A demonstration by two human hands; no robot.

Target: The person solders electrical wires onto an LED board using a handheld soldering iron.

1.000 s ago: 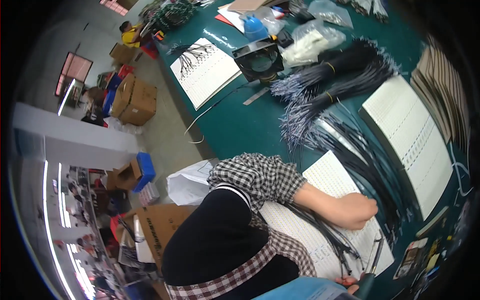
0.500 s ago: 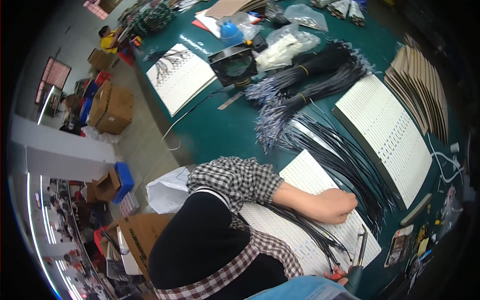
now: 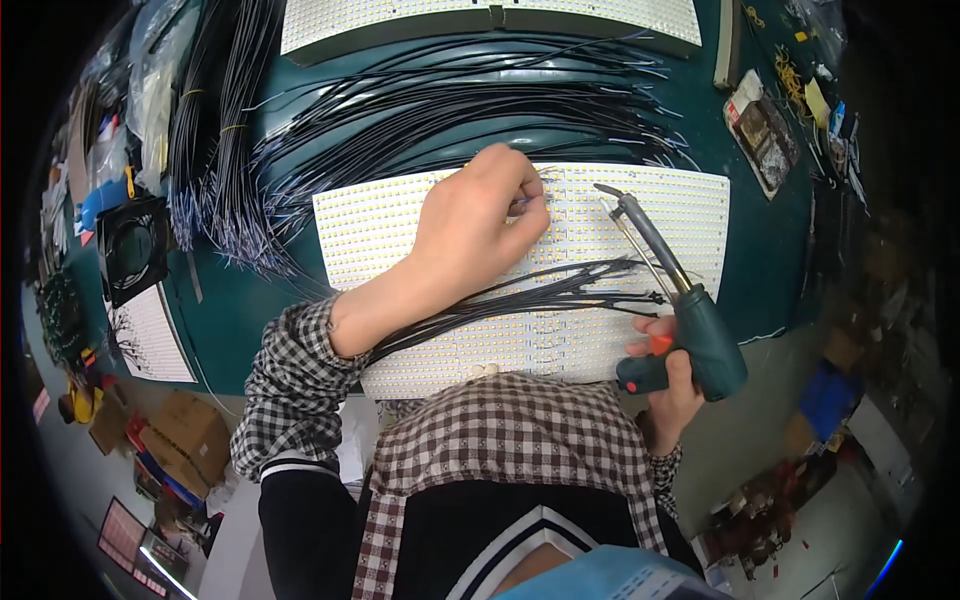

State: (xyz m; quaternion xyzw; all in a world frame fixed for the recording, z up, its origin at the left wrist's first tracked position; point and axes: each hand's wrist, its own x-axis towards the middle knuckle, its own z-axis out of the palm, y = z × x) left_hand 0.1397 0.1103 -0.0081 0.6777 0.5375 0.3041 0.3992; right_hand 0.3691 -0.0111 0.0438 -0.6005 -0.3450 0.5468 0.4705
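In my right hand is a dark green soldering gun with a red trigger. Its dark tip and thin feed tube point up and left over a white LED panel, just right of the panel's middle strip of contacts. My left hand is closed above that panel, thumb and fingers pinched near the strip. What the fingers hold is mostly hidden. Below the left wrist, a bunch of black wires lies across the panel, its ends toward the soldering gun.
Beyond the panel lie many loose black wires, then a stack of LED panels. Tied wire bundles and a black square fan are at the left. A stained block in a wrapper sits at the right.
My view has swung round, so the panel now lies straight ahead. The soldering gun and my right hand show fully. My left hand is now pinched near the panel's middle strip.
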